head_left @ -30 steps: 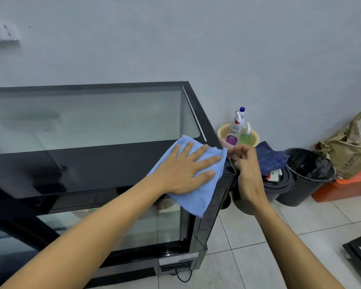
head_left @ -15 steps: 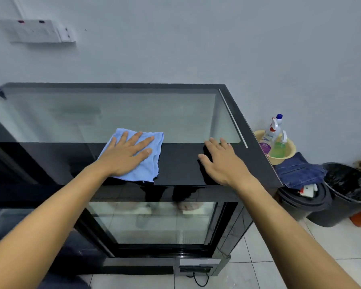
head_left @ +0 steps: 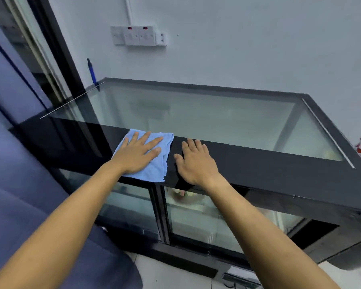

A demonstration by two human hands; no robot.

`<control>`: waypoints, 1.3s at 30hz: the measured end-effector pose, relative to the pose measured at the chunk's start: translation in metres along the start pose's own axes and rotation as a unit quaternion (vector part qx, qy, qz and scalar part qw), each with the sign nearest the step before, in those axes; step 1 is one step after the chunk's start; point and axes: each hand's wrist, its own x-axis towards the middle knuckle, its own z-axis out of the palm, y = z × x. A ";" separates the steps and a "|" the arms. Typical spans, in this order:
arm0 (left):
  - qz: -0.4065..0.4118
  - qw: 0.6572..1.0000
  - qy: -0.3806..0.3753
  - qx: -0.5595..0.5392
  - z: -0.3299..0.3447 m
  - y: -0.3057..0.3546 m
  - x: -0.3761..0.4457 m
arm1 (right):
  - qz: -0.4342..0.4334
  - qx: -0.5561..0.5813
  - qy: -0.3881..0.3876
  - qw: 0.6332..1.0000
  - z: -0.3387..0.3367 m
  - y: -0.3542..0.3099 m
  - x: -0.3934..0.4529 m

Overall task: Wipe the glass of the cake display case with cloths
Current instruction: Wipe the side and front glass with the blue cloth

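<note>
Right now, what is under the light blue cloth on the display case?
The light blue cloth lies flat on the black front band of the case top, pressed by the open left hand. The surface directly beneath it is covered, so its state cannot be seen.

Carrier is the display case (head_left: 258, 170): black frame, glass top panel (head_left: 196, 119) set toward the wall, wide glossy black strip along the near edge. On that strip: blue cloth (head_left: 152, 161), spread flat near the middle, far edge just reaching the glass. Left hand (head_left: 137, 153) lies flat on the cloth, fingers straight. Right hand (head_left: 193, 162) rests flat on bare black surface just beside the cloth. Blue pen-like object (head_left: 92, 73) stands at the far-left corner; possibly behind the case, can't tell.
</note>
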 end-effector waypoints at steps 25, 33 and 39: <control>0.065 0.990 0.032 -0.122 -0.031 -0.159 0.009 | 0.069 0.059 0.139 0.986 0.090 -0.166 0.063; 0.062 0.943 0.280 -0.170 -0.006 -0.196 -0.030 | 0.027 0.002 0.179 0.983 0.098 -0.164 0.052; -0.003 0.893 0.421 -0.157 0.030 -0.326 -0.034 | -0.052 -0.045 0.250 0.966 0.123 -0.177 0.045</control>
